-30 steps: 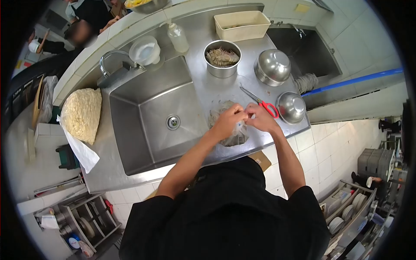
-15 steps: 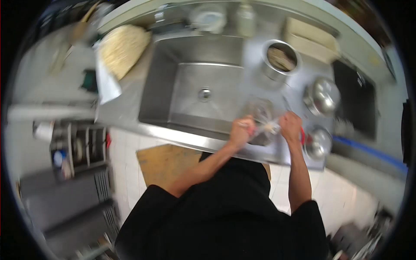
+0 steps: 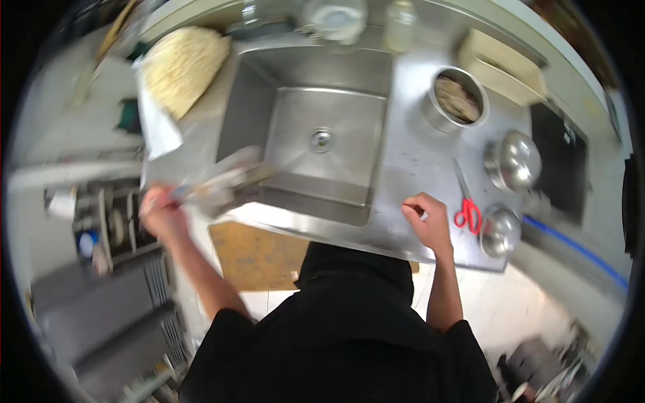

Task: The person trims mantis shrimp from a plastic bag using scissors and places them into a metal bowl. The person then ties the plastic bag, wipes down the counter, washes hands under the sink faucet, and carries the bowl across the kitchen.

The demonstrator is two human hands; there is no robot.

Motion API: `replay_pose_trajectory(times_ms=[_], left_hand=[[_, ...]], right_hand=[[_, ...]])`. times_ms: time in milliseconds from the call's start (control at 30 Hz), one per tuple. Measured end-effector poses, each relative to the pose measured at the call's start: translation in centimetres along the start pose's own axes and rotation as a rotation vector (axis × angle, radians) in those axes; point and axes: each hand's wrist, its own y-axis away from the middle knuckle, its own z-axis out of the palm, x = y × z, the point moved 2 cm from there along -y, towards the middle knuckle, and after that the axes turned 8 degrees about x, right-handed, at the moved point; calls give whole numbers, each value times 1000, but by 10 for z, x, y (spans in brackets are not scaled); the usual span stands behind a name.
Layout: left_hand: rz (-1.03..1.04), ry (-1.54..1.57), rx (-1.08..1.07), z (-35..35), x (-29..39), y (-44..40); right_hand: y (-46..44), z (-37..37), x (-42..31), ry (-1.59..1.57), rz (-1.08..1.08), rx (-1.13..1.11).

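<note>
Your left hand point(image 3: 163, 213) is closed in a grip on one end of a clear plastic bag point(image 3: 230, 181). The bag extends forward and to the right of that hand, above the front edge of the counter point(image 3: 411, 176) and across the near-left corner of the sink point(image 3: 302, 161) as seen from above. Motion blur affects the bag; you cannot identify its contents.

Your right hand point(image 3: 428, 218) is loosely closed, fingers curled toward the thumb, at the front of the counter. You cannot tell whether it touches the surface.

Just to the right of your right hand, red-handled scissors point(image 3: 466, 209) lie with the blades pointing away from you. Beyond the handles, near them, is a small metal bowl point(image 3: 500, 232), inverted. A larger metal bowl point(image 3: 516, 161), also inverted, is farther forward and right.

Well forward of your right hand stands a metal pot point(image 3: 441, 119) containing grey-brown shellfish point(image 3: 458, 98). A cream tray point(image 3: 507, 79) is behind the pot, to its right.
</note>
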Motion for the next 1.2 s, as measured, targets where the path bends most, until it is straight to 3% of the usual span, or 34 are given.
replay_pose_trajectory(times_ms=[33,67,100,167,200,267,300,333,400,433,500,567,600,633,667,733,800,833,933,1000,1100,1167,1200], left_hand=[[-187,-12,118,-37,-26,-42],[-29,-56,170,-40,-32,-60],[-63,-157,210,-35,-25,-67],[230,-688,149,-76,-82,-124],[113,-645,209,-92,-116,-145],[372,-1106,167,-100,-151,-165],[489,-1180,127,-97,-158,-165],[317,-1208,164,-93,-164,-167],[515,-1567,-1,-65,-168,-164],[768,-1714,86,-31,-156,-140],[824,-1546,71,45,-133,-102],[736,-931,-350,116,-134,-64],[61,-647,-551,161,-128,-29],[257,-505,-687,199,-122,5],[121,-529,-868,233,-113,40],[-63,-263,-1357,292,-87,107],[206,12,-1604,345,-100,166],[260,2,-1645,370,-109,191],[336,-42,-1650,430,-143,223],[366,-78,-1625,441,-142,229],[241,-335,-1621,432,-139,235],[385,-336,-1330,423,-154,243],[397,-344,-1340,421,-158,251]], right_hand=[[10,-5,10,91,65,25],[20,-10,23,135,101,74],[31,-16,36,249,84,101],[51,-25,51,397,102,199],[54,-32,49,424,172,252],[54,-45,48,504,260,372],[48,-52,45,566,234,408],[38,-55,37,567,243,467],[17,-65,40,596,300,497],[9,-69,44,750,358,426],[4,-79,52,910,432,366],[13,-89,68,1025,721,442],[17,-87,73,1027,732,452],[21,-83,78,1139,709,468],[25,-80,84,1248,682,478],[33,-77,94,1186,663,514],[41,-65,89,1164,560,498],[47,-64,96,1101,488,544],[61,-56,98,1047,540,523],[73,-45,98,1005,492,588],[79,-42,85,1026,276,830],[76,-42,93,881,290,782],[75,-40,96,759,290,725]])
